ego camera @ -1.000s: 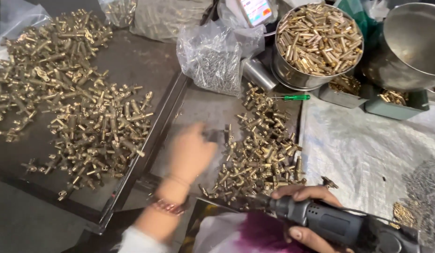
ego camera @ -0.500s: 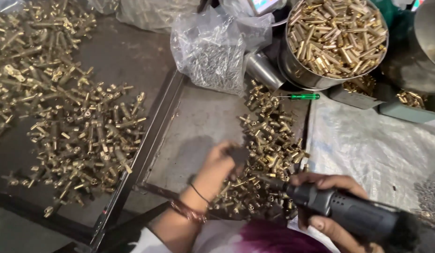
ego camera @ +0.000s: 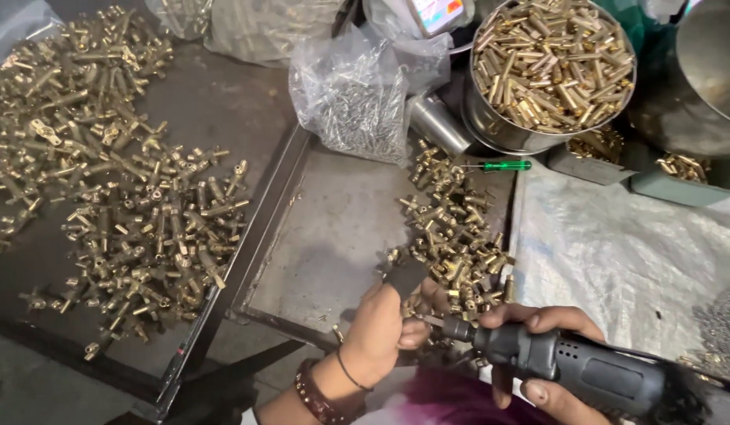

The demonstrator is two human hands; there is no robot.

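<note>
My left hand (ego camera: 384,327) is closed on a small brass fitting (ego camera: 421,302), thumb taped in black, held just above the near edge of a grey metal tray (ego camera: 333,236). My right hand (ego camera: 538,354) grips a dark electric screwdriver (ego camera: 585,370), its tip pointing left against the fitting in my left hand. A heap of loose brass fittings (ego camera: 455,228) lies on the tray right behind both hands.
A large spread of assembled brass fittings (ego camera: 121,181) covers the dark tray on the left. A steel bowl of brass parts (ego camera: 550,67), a clear bag of small screws (ego camera: 353,98), a green-handled screwdriver (ego camera: 498,165) and grey sheeting (ego camera: 632,252) lie beyond and right.
My left hand came back from reaching over the tray and now holds a fitting at the tool tip. The right hand brought the electric screwdriver forward and left to meet it.
</note>
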